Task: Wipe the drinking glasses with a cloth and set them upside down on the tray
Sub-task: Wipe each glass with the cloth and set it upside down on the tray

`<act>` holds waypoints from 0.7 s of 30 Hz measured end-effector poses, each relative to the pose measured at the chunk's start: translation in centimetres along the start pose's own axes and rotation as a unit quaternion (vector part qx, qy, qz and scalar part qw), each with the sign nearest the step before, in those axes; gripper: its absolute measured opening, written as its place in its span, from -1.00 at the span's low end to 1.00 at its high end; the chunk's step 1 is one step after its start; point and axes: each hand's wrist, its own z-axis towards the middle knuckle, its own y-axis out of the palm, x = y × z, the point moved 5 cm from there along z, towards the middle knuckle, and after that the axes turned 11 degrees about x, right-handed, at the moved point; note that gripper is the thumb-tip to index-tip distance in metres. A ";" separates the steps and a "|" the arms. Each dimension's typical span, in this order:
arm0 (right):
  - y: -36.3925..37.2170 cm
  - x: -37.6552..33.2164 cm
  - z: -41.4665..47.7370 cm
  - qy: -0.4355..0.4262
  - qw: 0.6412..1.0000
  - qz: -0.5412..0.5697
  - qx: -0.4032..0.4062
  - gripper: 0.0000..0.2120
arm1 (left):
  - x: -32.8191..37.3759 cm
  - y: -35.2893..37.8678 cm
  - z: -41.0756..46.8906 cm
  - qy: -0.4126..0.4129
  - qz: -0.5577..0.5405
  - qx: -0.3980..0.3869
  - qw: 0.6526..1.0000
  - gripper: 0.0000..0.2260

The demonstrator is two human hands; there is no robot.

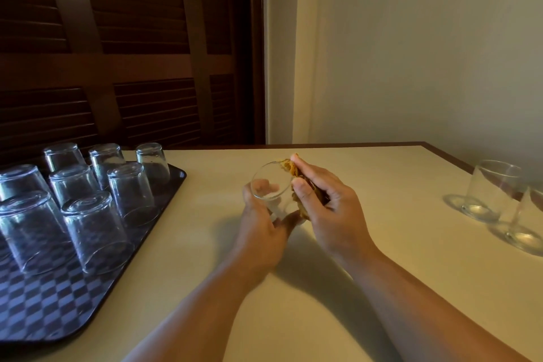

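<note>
Here, to the right of the checkered tray (44,311) and held just above the tabletop (205,200), a clear drinking glass (269,182) sits in the left hand (258,229), whose fingers (264,186) are curled round its wall and show through it. The glass is tilted, with one round end turned up toward the camera; whether that end is the mouth or the base cannot be told. On the side of the glass away from the tray, the right hand (329,206) pinches a bunched mustard-coloured cloth (292,169) between thumb and fingers, and the cloth lies against the glass's edge. On the tray stand eight inverted glasses (94,229) in rows, close together, bases up. Well apart from the tray, near the tabletop's far right edge, two upright glasses (490,188) stand just beside each other. Behind the tray is a dark louvred wooden door (132,38).
</note>
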 end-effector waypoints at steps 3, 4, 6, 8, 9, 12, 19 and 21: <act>-0.1 1.7 0.4 0.072 0.997 0.005 -0.013 -0.66 | 0.2 -0.2 0.1 -0.009 -0.041 -0.003 0.999 -0.45; -0.1 1.9 0.4 0.081 0.997 0.003 -0.015 -0.67 | 0.3 -0.1 0.1 -0.008 -0.040 -0.005 0.999 -0.42; -0.1 1.6 0.3 0.064 0.998 -0.001 -0.007 -0.66 | -0.2 0.2 -0.1 -0.004 -0.015 -0.028 0.999 -0.32; 0.0 0.6 0.2 0.035 0.999 0.011 -0.002 -0.65 | -0.2 0.5 -0.4 -0.001 0.013 -0.043 0.999 -0.24; -0.1 0.2 0.2 0.026 0.999 0.022 -0.002 -0.65 | -0.1 0.5 -0.4 0.005 0.015 -0.034 0.999 -0.27; -0.6 0.6 0.6 0.047 0.999 0.017 0.004 -0.67 | 0.5 0.1 -0.1 0.016 -0.023 -0.004 1.000 -0.33; -1.5 1.5 1.2 0.052 0.997 -0.048 0.018 -0.78 | 0.6 -1.2 0.6 0.038 -0.004 0.059 0.997 -0.26; -2.4 1.5 1.7 0.002 0.991 -0.128 0.046 -0.81 | 0.7 -1.8 1.1 0.050 0.008 0.097 0.994 -0.28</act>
